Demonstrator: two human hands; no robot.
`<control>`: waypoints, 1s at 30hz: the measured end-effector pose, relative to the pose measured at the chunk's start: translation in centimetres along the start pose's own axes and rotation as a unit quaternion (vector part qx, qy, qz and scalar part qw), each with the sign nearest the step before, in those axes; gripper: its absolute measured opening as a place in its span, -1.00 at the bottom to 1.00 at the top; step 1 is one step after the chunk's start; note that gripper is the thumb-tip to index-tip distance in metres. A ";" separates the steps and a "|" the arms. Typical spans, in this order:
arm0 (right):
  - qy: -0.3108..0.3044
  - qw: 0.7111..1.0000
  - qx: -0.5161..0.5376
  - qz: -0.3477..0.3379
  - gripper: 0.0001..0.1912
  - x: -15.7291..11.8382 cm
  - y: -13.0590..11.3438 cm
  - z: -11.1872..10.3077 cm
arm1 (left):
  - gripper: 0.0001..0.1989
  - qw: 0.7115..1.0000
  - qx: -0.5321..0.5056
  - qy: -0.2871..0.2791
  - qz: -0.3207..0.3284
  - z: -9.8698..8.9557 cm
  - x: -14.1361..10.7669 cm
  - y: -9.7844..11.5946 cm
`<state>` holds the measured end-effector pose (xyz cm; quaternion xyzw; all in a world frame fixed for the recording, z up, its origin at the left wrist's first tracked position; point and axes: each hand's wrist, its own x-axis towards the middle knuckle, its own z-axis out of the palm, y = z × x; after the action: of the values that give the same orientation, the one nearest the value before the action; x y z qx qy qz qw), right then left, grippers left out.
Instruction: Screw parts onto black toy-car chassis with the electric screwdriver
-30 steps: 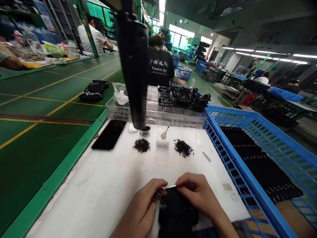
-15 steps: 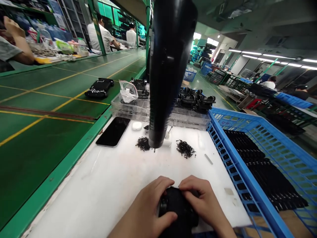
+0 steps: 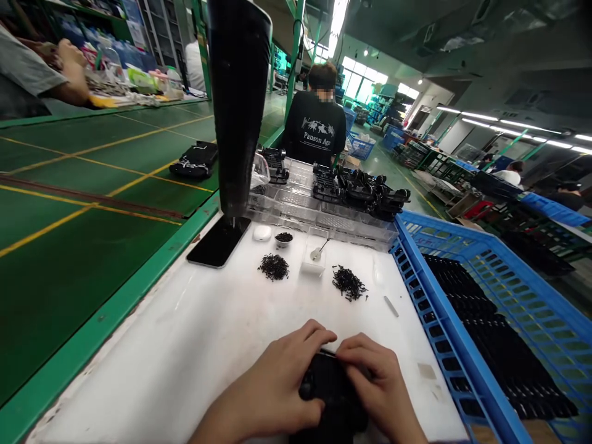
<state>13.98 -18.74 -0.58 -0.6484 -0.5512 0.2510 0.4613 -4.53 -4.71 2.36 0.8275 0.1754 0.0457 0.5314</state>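
A black part (image 3: pixel 330 394) lies at the bottom centre, over the white work surface (image 3: pixel 222 320). Wrapped round its left side is my left hand (image 3: pixel 282 382), thumb and fingers bent on it. The fingers of my right hand (image 3: pixel 374 376) are pinched together at its upper right edge. Beyond the hands are two piles of black screws, one on the left (image 3: pixel 274 267) and one on the right (image 3: pixel 349 283). Between and behind them stand a small clear box (image 3: pixel 313 262) and a little dish of screws (image 3: pixel 283 239). A black cylindrical tool (image 3: pixel 238 111) hangs at the upper left of centre.
A phone (image 3: pixel 217 243) lies at the back left. Black assemblies (image 3: pixel 361 188) rest on clear trays (image 3: pixel 296 213) at the back. On the right, a blue crate (image 3: pixel 430 308) holds stacked black parts. A person in black (image 3: pixel 317 123) sits beyond the trays.
In the picture, the hanging tool has shifted left and up, uncovering the dish, the clear box and the person in black. Both hands remain on the black part, almost unmoved.
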 end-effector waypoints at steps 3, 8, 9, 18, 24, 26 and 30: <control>-0.022 1.000 -0.002 -0.002 -0.67 0.2 0.1 -0.3 | -0.25 1.000 -0.002 0.006 0.002 0.1 -0.1 -0.1; -0.066 0.998 -0.019 0.005 -0.68 0.3 -0.3 -0.7 | -0.24 1.000 0.003 -0.009 -0.003 -0.1 -0.2 -0.4; -0.072 0.997 -0.022 0.007 -0.69 0.3 -0.5 -0.7 | -0.22 1.000 0.006 -0.012 -0.001 -0.2 -0.1 -0.5; -0.066 0.998 -0.015 0.012 -0.75 -0.1 -0.8 -0.1 | 0.25 0.987 0.083 -0.131 0.036 -0.8 4.5 0.4; -0.026 0.998 -0.049 0.018 -0.78 0.4 -0.2 -2.2 | 0.31 0.988 0.070 -0.134 0.013 -0.7 4.3 -1.1; 0.088 0.990 -0.088 0.061 -0.77 2.1 0.8 -4.6 | 0.16 0.993 0.055 -0.103 0.017 -0.6 3.8 -1.2; 0.227 0.940 -0.191 0.168 -0.58 7.4 4.1 -9.5 | -0.26 0.998 0.017 -0.066 -0.004 -1.1 3.2 0.1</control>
<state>25.87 -14.68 1.41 -0.8472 -0.3522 0.0609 0.3930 -1.82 -2.72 2.53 0.8372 0.1439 -0.0144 0.5275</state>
